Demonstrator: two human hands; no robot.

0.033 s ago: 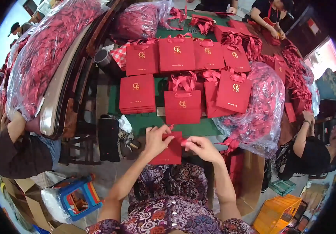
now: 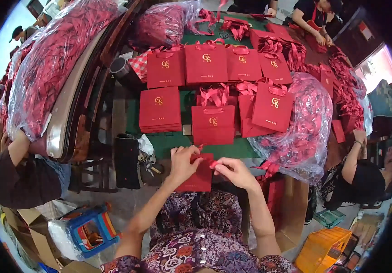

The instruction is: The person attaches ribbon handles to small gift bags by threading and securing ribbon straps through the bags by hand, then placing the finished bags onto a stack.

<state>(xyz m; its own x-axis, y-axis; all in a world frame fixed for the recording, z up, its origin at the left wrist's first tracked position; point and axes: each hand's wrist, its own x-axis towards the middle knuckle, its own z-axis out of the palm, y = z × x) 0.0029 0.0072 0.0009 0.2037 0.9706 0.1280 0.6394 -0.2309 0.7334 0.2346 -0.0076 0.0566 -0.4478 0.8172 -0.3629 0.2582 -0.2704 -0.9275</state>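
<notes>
A red paper gift bag point(image 2: 200, 177) is in front of me at the table's near edge, above my lap. My left hand point(image 2: 183, 164) is closed on its upper left part, thumb bent over the bag's top. My right hand point(image 2: 236, 174) pinches a red ribbon point(image 2: 213, 164) at the bag's upper right, thumb and forefinger together. Part of the ribbon is hidden behind my fingers. Just beyond stands another red gift bag point(image 2: 213, 129) with a ribbon handle. A stack of flat red bags point(image 2: 160, 109) lies to its left.
Clear plastic sacks of red ribbons stand at the right point(image 2: 312, 123) and far left point(image 2: 68, 59). More red bags point(image 2: 206, 66) line the green table point(image 2: 159, 148). A dark tumbler point(image 2: 121, 68) stands at the left. Co-workers sit on both sides; an orange crate point(image 2: 323, 250) is lower right.
My right hand has shifted very slightly left with the ribbon; my left hand stays put. At the top edge a small red piece has come into view.
</notes>
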